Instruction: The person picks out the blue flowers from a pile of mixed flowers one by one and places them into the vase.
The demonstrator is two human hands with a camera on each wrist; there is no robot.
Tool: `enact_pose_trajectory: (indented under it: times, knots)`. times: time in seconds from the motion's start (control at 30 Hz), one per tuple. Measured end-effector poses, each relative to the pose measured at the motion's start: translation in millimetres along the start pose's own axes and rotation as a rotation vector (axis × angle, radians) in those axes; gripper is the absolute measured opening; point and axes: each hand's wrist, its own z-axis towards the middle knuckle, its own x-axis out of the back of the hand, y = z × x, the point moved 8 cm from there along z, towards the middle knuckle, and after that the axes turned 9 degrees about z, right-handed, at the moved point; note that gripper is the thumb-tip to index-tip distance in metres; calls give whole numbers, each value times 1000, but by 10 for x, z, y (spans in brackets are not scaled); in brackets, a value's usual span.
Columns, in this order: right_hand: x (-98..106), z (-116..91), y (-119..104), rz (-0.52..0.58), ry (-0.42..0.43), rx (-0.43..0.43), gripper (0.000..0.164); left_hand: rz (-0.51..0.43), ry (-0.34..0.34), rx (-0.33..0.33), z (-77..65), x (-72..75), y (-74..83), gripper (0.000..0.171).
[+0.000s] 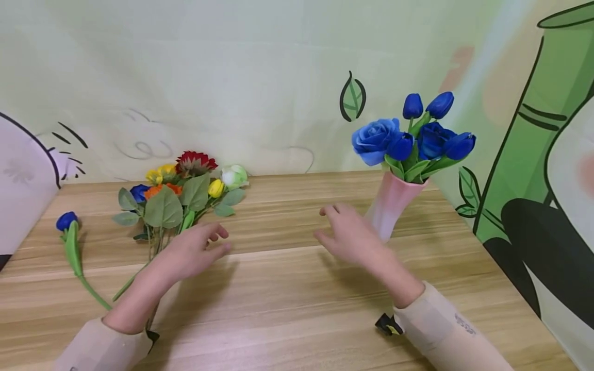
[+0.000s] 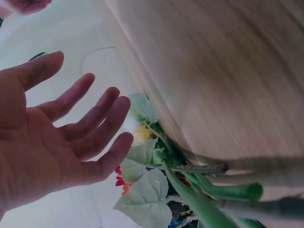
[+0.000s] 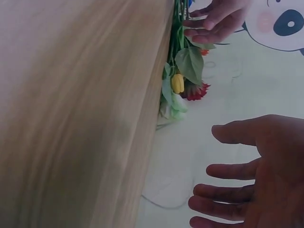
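My left hand (image 1: 190,253) hovers over the stems of a pile of artificial flowers, fingers loosely bent and nothing in them. That pile holds a red flower (image 1: 195,162), a yellow tulip (image 1: 216,188), a white-green flower (image 1: 234,176) and orange, yellow and blue blooms among broad leaves (image 1: 164,207). In the left wrist view, cut stem ends (image 2: 251,192) point toward the camera. My right hand (image 1: 355,238), relaxed and holding nothing, is just in front of a pink-white vase (image 1: 399,198), overlapping its lower part in the head view. Blue tulips (image 1: 440,105) and blue roses (image 1: 375,139) stand in the vase.
A single blue tulip (image 1: 71,250) lies at the left of the wooden table (image 1: 278,309). Behind the table hangs a pale green printed backdrop (image 1: 278,77), with bamboo and a panda figure on the right. A small black object (image 1: 389,324) shows at the right cuff.
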Motion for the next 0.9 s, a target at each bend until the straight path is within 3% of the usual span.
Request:
enact_pose_trajectory:
  times: [0.2,0.53,0.9]
  knots:
    - [-123,-7,70,-16,-53,-50,47,4,-1,4,-5,-10,-19,34]
    - [-121,-24,86,0,-66,-58,48,-10,5,43,-27,49,-104,39]
    - [-115,-30,109,4,-62,-60,48,20,61,48,-67,277,-193,45]
